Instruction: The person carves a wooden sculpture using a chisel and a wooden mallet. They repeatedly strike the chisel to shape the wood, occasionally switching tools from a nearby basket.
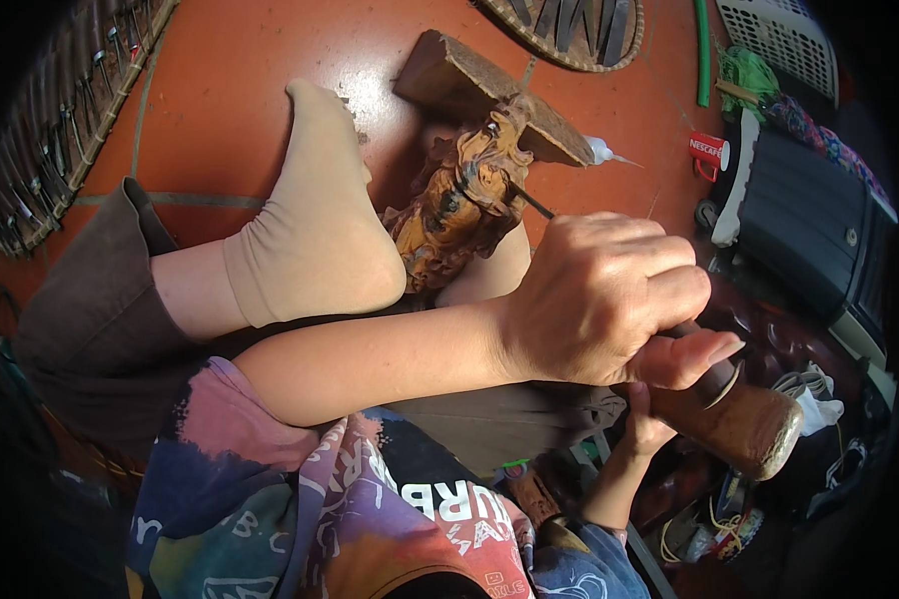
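Note:
My left hand (609, 295) is closed round a chisel (534, 202), its arm reaching across my lap. The thin dark shaft of the chisel meets a carved brown wood figure (456, 210) with deep folds and curls. Tilted against a wooden block (449, 75), the figure sits between my feet in beige socks (315, 220). Below and right of the left hand, my right hand (649, 431) grips a wooden mallet (754, 434) with a pale, worn end. The mallet lies close to the butt of the chisel; whether they touch I cannot tell. Most right-hand fingers are hidden.
Many chisels lie on a woven mat (105, 140) at left. A round woven tray (624, 50) holds flat dark strips. To the right are a small white bottle with a thin tip (601, 152), a red mug (707, 155), a black case (809, 215) and a white basket (784, 40).

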A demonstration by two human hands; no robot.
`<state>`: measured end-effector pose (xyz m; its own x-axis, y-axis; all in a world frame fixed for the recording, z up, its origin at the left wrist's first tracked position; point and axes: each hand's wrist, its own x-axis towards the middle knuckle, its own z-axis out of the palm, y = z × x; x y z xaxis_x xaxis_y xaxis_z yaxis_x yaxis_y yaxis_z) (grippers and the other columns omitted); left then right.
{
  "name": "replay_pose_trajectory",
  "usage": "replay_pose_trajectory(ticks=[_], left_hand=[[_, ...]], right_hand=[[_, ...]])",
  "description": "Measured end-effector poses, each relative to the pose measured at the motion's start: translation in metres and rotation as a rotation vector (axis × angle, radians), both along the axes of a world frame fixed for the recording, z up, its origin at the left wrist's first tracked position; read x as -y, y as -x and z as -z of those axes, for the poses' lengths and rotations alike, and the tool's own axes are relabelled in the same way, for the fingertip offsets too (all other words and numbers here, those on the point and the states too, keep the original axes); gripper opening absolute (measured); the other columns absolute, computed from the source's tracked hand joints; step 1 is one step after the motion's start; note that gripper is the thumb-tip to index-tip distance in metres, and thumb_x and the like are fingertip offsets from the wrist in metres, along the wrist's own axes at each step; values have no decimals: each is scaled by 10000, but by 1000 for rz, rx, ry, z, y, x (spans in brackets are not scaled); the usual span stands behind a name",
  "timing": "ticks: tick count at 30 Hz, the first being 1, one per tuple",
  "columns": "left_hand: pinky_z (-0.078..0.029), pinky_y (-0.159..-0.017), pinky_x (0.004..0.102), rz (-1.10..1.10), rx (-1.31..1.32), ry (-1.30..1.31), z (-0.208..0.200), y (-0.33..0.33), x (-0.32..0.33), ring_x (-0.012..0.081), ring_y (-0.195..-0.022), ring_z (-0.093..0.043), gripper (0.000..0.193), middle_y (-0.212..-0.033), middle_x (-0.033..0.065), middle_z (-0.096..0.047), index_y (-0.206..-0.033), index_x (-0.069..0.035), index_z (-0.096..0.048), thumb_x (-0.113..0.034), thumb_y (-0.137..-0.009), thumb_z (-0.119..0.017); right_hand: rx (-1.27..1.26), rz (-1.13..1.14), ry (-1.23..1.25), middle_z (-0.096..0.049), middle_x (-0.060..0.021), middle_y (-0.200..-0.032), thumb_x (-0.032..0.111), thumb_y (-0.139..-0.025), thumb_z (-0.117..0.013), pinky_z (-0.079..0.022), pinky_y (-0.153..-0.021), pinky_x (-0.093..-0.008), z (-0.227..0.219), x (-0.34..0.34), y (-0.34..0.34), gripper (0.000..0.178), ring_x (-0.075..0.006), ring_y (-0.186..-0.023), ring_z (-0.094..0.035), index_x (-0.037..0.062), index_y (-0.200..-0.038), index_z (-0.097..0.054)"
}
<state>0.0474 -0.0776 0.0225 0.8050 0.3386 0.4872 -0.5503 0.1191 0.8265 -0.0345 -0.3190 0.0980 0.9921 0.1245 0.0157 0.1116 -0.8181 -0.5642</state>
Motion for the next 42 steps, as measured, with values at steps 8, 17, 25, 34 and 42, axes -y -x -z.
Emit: replay_pose_trajectory(ticks=[8, 17, 25, 34, 42], left_hand=[[-377, -402, 287, -9, 43, 24, -12, 15, 9, 176, -456, -485, 367, -545, 16, -446, -578, -92, -513, -351, -774, -683], [-372, -403, 295, -46, 41, 28, -1, 2, 6, 189, -453, -483, 333, -538, 26, -448, -560, -95, -493, -275, -753, -696], [-372, -400, 299, -50, -53, 93, -13, 10, 3, 177, -447, -481, 410, -556, 32, -456, -563, -101, -496, -385, -809, -660], [-377, -403, 297, -86, 51, 63, 0, 3, 0, 186, -465, -494, 369, -561, 23, -451, -580, -88, -503, -341, -788, -673], [-394, -416, 313, -28, 6, 52, 4, 1, -4, 201, -463, -516, 411, -525, 23, -449, -532, -111, -472, -379, -784, -656]], right_hand=[[229, -81, 3, -359, -120, -1334, 388, -706, -748, -286, -1032, -374, 6, 17, 4, 1073, -212, -1199, -384, 9, -1463, -89], [-13, 9, -83, -377, -110, -1355, 316, -700, -777, -273, -1051, -375, -1, -9, 3, 1094, -227, -1229, -396, 42, -1487, -68], [69, -36, -23, -307, -98, -1409, 349, -708, -766, -277, -1044, -373, 1, -29, -9, 1098, -215, -1238, -373, 72, -1491, -49], [185, -102, 103, -296, -63, -1371, 424, -734, -761, -340, -972, -372, 1, -48, -11, 1145, -205, -1152, -409, 110, -1495, 36], [120, -10, 150, -319, -84, -1386, 330, -689, -772, -271, -1053, -364, -2, -31, -3, 1097, -206, -1249, -363, 59, -1484, -67]])
